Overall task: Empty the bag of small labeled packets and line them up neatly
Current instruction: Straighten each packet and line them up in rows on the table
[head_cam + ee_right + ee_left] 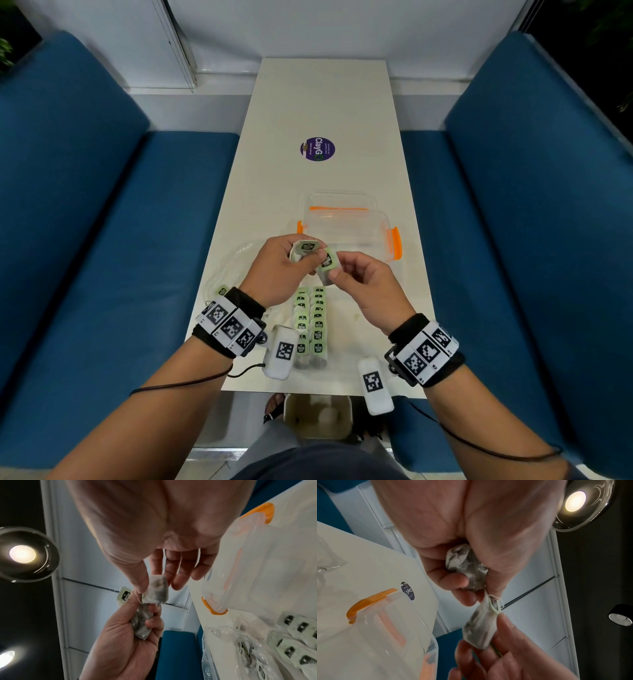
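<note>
Booth counter [318, 102] carried two packet rows [311, 329] | left hand [274, 274] gripped one packet [306, 247], right hand [363, 284] fingers pinched another [327, 262] | strings looked tangled: part gently, then extend row.

- A clear plastic container [346, 233] with orange latches sits ahead of me.
- Purple round sticker [317, 149] on my white table [325, 102].
- Blue benches [85, 205] flank me.
- Possibly a small bin [317, 414] below.

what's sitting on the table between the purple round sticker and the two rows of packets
In the head view, the clear plastic box with orange clips lies between the purple round sticker and the rows of green-labelled packets; both hands hover over its near edge.
</note>
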